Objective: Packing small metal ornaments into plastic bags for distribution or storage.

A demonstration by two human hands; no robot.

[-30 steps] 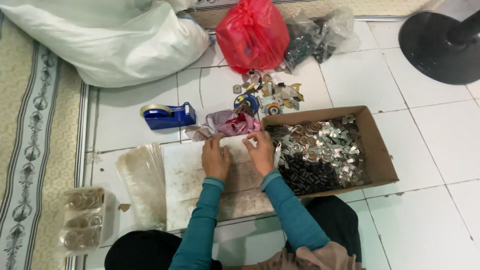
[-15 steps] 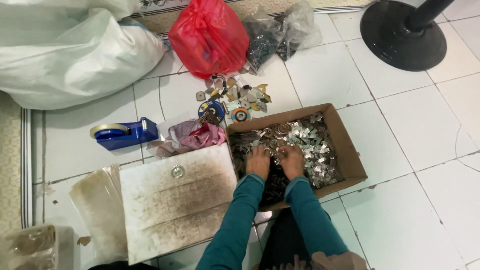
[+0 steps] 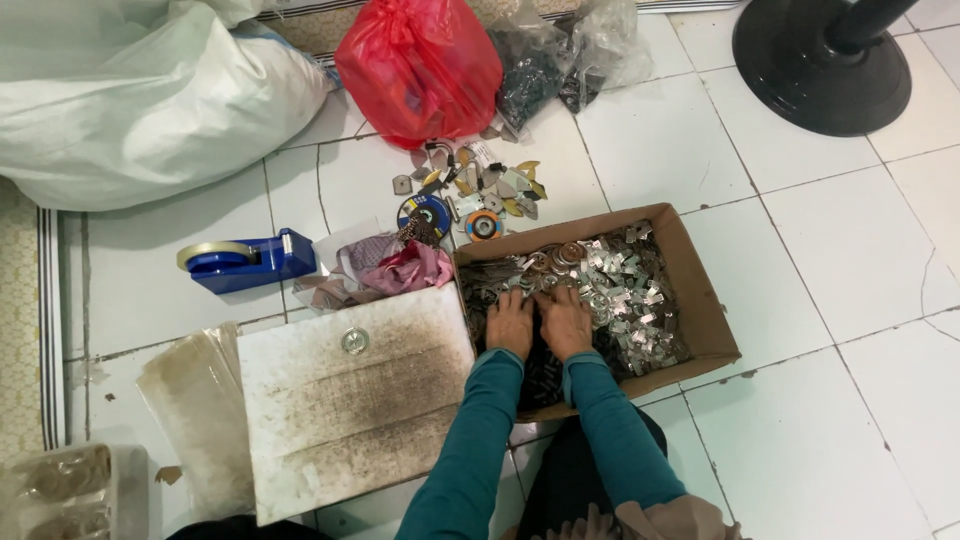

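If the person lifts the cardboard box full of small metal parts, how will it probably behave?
The cardboard box is probably heavy for its size, since shiny metal pieces fill it. Its open top and thin walls suggest it may sag or bend. Both hands, left hand and right hand, rest among loose pieces, which would likely shift.

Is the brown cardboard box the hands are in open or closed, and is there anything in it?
Open and partly filled: the brown cardboard box has no lid over it, and shiny metal pieces cover its floor where the left hand and right hand rest.
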